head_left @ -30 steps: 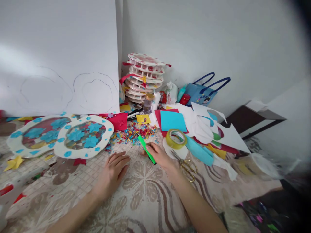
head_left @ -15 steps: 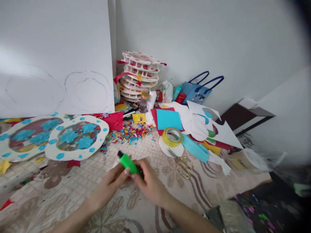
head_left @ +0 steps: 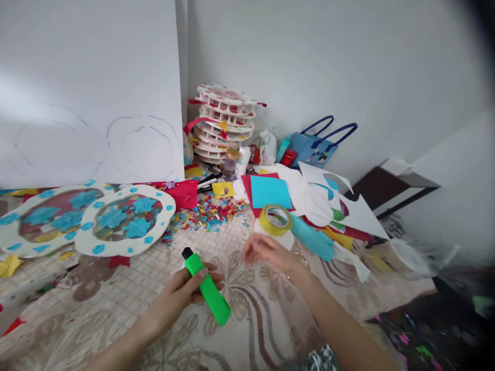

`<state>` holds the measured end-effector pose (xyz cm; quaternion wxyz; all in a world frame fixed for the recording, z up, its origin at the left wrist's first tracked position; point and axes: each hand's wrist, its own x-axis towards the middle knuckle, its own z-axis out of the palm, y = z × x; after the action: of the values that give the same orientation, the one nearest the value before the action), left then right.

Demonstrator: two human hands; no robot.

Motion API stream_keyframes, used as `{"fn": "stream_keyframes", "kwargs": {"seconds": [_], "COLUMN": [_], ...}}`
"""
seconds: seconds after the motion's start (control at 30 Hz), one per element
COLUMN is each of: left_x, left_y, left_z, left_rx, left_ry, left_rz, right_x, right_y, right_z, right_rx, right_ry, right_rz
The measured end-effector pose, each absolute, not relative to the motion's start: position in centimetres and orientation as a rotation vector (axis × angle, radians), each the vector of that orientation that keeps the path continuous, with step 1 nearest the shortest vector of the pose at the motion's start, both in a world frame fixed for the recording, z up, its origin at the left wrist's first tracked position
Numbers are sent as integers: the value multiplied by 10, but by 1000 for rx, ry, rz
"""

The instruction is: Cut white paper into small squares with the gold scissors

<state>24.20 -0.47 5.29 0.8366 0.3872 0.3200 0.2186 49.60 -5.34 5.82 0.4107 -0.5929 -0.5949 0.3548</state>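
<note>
The left hand (head_left: 182, 289) grasps a marker-like tool (head_left: 213, 299) between thumb and fingers, above the patterned tablecloth (head_left: 270, 330). The tool is bright green, long, with a short black end pointing away from the person. The right hand (head_left: 268, 252), blurred, is near the tape roll (head_left: 269, 224); one cannot tell its grip.

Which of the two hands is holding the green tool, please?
The left hand; it grips the green tool, while the right hand is apart from it, near the yellow tape.
</note>
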Motion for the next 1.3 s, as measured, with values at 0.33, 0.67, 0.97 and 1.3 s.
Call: {"fn": "stream_keyframes", "kwargs": {"seconds": [0.33,0.67,0.97,1.3], "left_x": [250,248,247,247], "left_y": [-11,-9,-10,-9], "left_z": [43,40,32,39], "left_rx": [826,1154,1320,1630], "left_ry": [739,586,581,611], "left_rz": [555,402,386,333], "right_x": [404,455,517,561], "right_y": [-84,-76,14,-126], "right_z": [59,50,85,80], "right_rx": [-1492,-1943,-1911,-2226], "right_ry": [-1813,-1894,-2006,-1867], "right_rz": [679,187,81,154]}}
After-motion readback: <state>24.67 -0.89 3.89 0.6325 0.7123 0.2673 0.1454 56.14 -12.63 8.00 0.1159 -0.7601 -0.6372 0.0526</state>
